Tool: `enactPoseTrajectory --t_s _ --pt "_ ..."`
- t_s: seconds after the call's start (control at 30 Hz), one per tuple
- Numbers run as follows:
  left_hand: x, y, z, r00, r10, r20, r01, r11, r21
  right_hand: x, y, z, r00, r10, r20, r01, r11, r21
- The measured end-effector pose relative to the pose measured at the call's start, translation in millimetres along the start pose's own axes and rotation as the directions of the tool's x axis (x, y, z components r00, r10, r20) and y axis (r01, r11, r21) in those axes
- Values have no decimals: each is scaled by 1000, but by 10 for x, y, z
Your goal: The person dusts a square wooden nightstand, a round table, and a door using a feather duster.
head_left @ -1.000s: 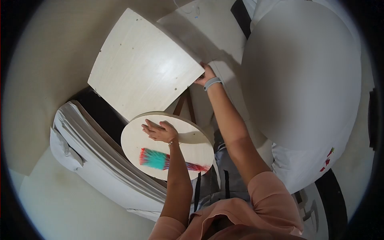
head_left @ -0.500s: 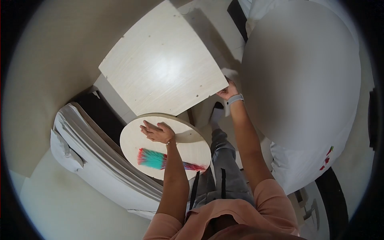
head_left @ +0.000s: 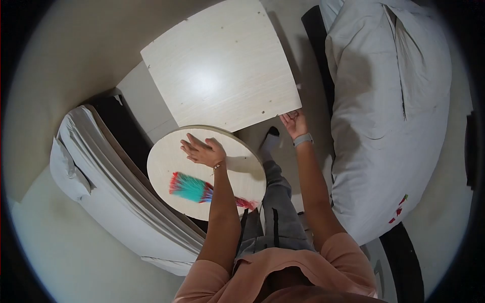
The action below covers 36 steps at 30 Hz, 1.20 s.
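A large pale wooden tabletop (head_left: 222,65) with curved edges fills the upper middle. My right hand (head_left: 294,122) is at its near right corner, fingers bent under the edge and partly hidden. Below it stands a round pale wooden top (head_left: 166,151), its far rim next to the larger one. My left hand (head_left: 203,150) rests on the round top with its fingers spread, holding nothing. A feather duster (head_left: 191,189) in teal and red lies on the round top, partly behind my left forearm.
White-covered cushioned furniture (head_left: 136,217) runs along the left. A large cloth-covered piece (head_left: 384,121) stands at the right over a dark base (head_left: 404,257). My socked foot (head_left: 269,141) is on the floor between them.
The large tabletop has swung to the right along with my right hand. My left hand stays on the round top. The covered piece at the right now shows folds instead of a smooth bulge.
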<state>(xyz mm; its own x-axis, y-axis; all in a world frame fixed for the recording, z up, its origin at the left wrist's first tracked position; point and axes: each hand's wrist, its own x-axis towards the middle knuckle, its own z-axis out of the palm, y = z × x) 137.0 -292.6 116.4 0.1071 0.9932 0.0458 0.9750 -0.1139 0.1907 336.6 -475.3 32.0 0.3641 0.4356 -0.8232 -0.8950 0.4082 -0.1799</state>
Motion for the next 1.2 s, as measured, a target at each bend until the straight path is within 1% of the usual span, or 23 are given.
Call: enactPoseTrajectory --t_s 0.03,0.07,0.13,0.23,0.33,0.43,0.47,0.5,0.57,0.6,0.67,0.7,0.73,0.77,0.83,0.87,0.9,0.93,1.0,1.03,1.07,1.17,1.2 --pt "9 12 -5 1000 0 5 0 1000 11 -250 47 216 937 -142 -319 69 971 -229" --pt "14 30 -30 1000 1 12 -1 1000 23 -385 74 190 964 -100 -247 6 935 -354" --pt "12 25 -25 1000 17 -8 -17 999 36 -621 92 154 993 8 -117 -76 802 -592" --pt "20 33 -26 1000 17 -15 -17 1000 24 -990 259 285 990 112 -91 -141 621 -771" --pt "32 21 -27 1000 -6 19 7 999 -34 -1248 509 315 976 198 -94 -190 548 -814" --pt "58 20 -73 997 -37 62 44 992 -114 -1461 924 365 998 28 -55 -61 363 -930" --pt "62 15 -105 998 -38 41 46 977 -209 -1408 1054 189 997 -76 -18 -1 214 -977" --pt "81 -39 -210 989 -18 148 65 944 -324 -1403 1196 97 985 -155 81 96 96 -991" --pt "182 -261 -451 944 54 325 135 836 -532 -1406 1483 -30 917 -250 311 279 -155 -948" --pt "225 -575 -393 955 162 247 138 495 -858 -1379 1480 -104 927 -248 281 236 -196 -952" --pt "329 -1221 -698 994 30 107 60 662 -747 -1378 1476 -99 942 -248 225 173 -215 -961" --pt "301 -1580 -882 999 -21 41 43 740 -671 -1378 1470 -135 959 -234 161 131 -138 -982" --pt "270 -1966 -994 997 -71 -8 56 838 -544 -1351 1456 -172 971 -217 100 87 -67 -994" --pt "251 -2328 -1056 991 -117 -65 81 909 -408 -1290 1435 -189 966 -257 37 17 -77 -997" --pt "148 -2975 -1164 969 -248 23 249 965 -81 -1269 1443 -258 932 -352 -91 -130 -91 -987" --pt "109 -3260 -1110 876 -409 255 470 842 -266 -1300 1471 -237 929 -348 -124 -145 -36 -989" --pt "34 -3527 -1021 723 -479 498 677 631 -378 -1388 1505 -140 926 -343 -158 -162 18 -987" --pt "-58 -3722 -937 534 -447 717 841 363 -400 -1469 1550 -87 922 -335 -195 -181 73 -981" --pt "-231 -3952 -742 528 -433 730 848 233 -475 -1560 1610 -194 951 -273 -145 -96 186 -978" --pt "-136 -3933 -790 538 -418 732 839 175 -516 -1599 1698 -185 962 -247 -114 -48 255 -966" --pt "-71 -3919 -869 549 -380 745 820 72 -568 -1675 1797 -196 957 -269 -111 -24 308 -951" --pt "197 -4069 -931 617 -365 697 779 156 -608 -1775 2184 -267 957 -275 -96 32 429 -903" --pt "293 -4200 -894 593 -398 700 797 165 -582 -1641 2261 -514 950 -310 -35 112 445 -888"
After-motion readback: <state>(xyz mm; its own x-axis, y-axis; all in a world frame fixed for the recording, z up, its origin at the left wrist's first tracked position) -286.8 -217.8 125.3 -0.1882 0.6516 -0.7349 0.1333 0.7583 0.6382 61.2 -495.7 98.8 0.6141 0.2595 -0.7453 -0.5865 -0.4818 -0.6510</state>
